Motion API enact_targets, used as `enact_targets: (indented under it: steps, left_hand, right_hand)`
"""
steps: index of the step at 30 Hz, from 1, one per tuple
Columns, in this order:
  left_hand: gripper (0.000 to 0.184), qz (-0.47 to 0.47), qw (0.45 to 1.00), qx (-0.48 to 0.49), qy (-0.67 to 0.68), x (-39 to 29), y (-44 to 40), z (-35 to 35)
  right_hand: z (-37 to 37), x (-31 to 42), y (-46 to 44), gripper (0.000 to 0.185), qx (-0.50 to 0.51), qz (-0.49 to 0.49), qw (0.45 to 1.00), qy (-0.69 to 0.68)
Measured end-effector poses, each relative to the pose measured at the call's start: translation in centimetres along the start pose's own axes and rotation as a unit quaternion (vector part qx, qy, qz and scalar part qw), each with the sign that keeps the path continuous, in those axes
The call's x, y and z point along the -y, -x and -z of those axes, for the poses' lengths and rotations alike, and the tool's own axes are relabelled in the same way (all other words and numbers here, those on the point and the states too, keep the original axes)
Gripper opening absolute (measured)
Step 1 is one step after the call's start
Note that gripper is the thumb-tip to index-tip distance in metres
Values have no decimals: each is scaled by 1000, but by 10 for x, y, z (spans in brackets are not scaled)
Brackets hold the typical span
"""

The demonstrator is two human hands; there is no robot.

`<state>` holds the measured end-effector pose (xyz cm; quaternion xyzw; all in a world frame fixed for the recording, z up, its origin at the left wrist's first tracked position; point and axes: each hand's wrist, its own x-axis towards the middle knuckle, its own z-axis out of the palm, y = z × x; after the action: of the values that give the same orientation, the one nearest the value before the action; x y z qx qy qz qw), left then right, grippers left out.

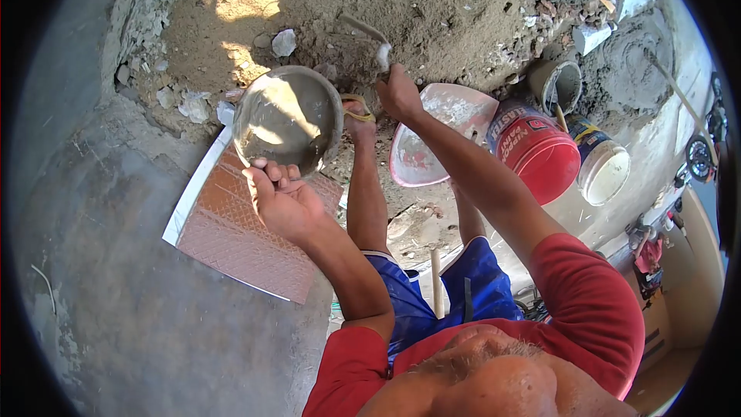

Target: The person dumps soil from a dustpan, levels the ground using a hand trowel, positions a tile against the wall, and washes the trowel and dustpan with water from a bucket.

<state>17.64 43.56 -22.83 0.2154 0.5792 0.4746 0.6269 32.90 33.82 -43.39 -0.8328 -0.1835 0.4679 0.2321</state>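
My left hand (282, 201) grips the near rim of a round pan (336, 135), fingers curled over its edge. Grey, wet-looking material lies inside the pan, partly sunlit. A trowel (363, 28) is in my closed right hand (401, 94), its blade pointing up and left over the loose soil. Below the pan lies a brown tile (247, 220) with a crosshatched surface and a pale edge. Close to my right forearm sits a shallow basin (440, 135) with a pink rim and whitish crust.
A red paint bucket (540, 150), a pale bucket (606, 177) and a grey-crusted bucket (567, 81) stand at the right. Wet mortar (633, 58) is heaped behind them. Sandy soil (440, 0) spreads ahead, with rubble (195, 106) by the concrete floor (154, 316).
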Motion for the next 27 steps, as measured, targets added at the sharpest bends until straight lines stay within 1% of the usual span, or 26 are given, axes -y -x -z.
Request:
enact_targets:
  steps: [1,2,3,4,6,7,11,14,15,16,17,18,20,21,22,24,25,26,27]
  left_hand:
    - [24,9,1000,-30,2,0,10,-25]
    - [24,6,1000,-25,1,1,16,-40]
    - [24,23,1000,15,15,1,22,-51]
    - [25,42,997,57,30,2,25,-62]
    - [25,52,994,82,47,3,29,-84]
    - [25,61,992,95,56,5,31,-97]
    - [25,115,975,167,94,26,24,-138]
    - [28,159,962,194,107,53,25,-187]
    - [28,164,957,211,112,63,23,-203]
    - [28,169,952,229,115,74,21,-218]
    - [27,174,953,224,109,84,18,-234]
    - [25,179,955,215,101,95,16,-246]
    - [19,173,961,211,40,121,13,-265]
    - [21,177,962,208,5,141,8,-271]
    - [24,180,962,204,-30,162,2,-274]
    - [20,178,963,202,-21,190,-5,-268]
    - [16,173,964,199,-28,197,-10,-267]
    - [12,169,965,199,-37,202,-14,-266]
    - [12,155,969,187,-37,207,-20,-264]
  right_hand:
    - [8,-7,8,34,-32,-44,998,-44]
    - [18,-16,17,35,-70,-50,994,-65]
    - [25,-32,28,36,-107,-57,989,-84]
    - [37,-45,40,36,-116,-83,988,-61]
    - [61,-69,69,37,-131,-114,982,-76]
    - [67,-88,82,37,-146,-123,980,-56]
    - [106,-126,137,39,-130,-163,978,-8]
    - [136,-129,171,39,-107,-183,977,-34]
    - [140,-132,181,39,-107,-178,978,-32]
    - [143,-137,190,39,-128,-170,976,-36]
    - [146,-141,197,39,-150,-164,974,-40]
    - [150,-144,203,39,-147,-162,975,-39]
    - [155,-148,215,37,-151,-196,967,-65]
    - [152,-157,221,38,-172,-161,969,-70]
    - [149,-164,224,38,-161,-155,972,-71]
    - [147,-171,235,37,-194,-146,966,-91]
    - [152,-162,240,37,-177,-164,965,-105]
    - [152,-160,243,37,-161,-153,969,-105]
    - [153,-158,247,36,-162,-148,969,-112]
